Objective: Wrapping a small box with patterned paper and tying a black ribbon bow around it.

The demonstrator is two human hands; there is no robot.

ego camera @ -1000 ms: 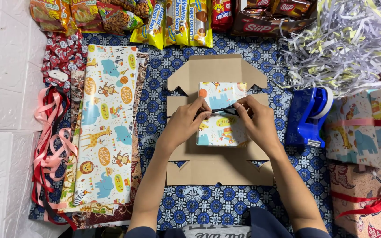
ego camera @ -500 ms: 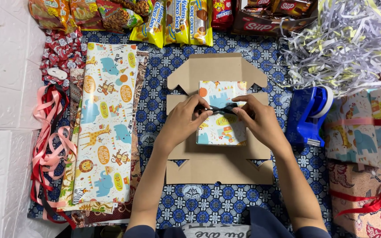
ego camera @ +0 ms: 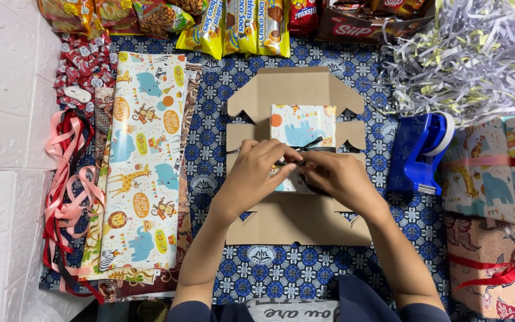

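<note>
a person's left hand [ego camera: 256, 174] and right hand [ego camera: 338, 177] meet over a small wrapped gift box [ego camera: 301, 132], fingers pinched shut on a thin black ribbon [ego camera: 309, 145] crossing its animal-print paper. the box sits on an unfolded cardboard box [ego camera: 296, 223] at the middle of the blue patterned cloth [ego camera: 210, 125]. sheets of wrapping paper [ego camera: 144, 161] line the cloth's left edge, with red and pink ribbons [ego camera: 61, 197] spilling past it. snack packets [ego camera: 233, 27] crowd the far edge, shredded paper [ego camera: 472, 53] the far right corner. a blue tape dispenser [ego camera: 419, 152] stands just right of the cardboard, wrapped gifts [ego camera: 496, 179] beyond it. bare cloth shows between cardboard and paper sheets.
</note>
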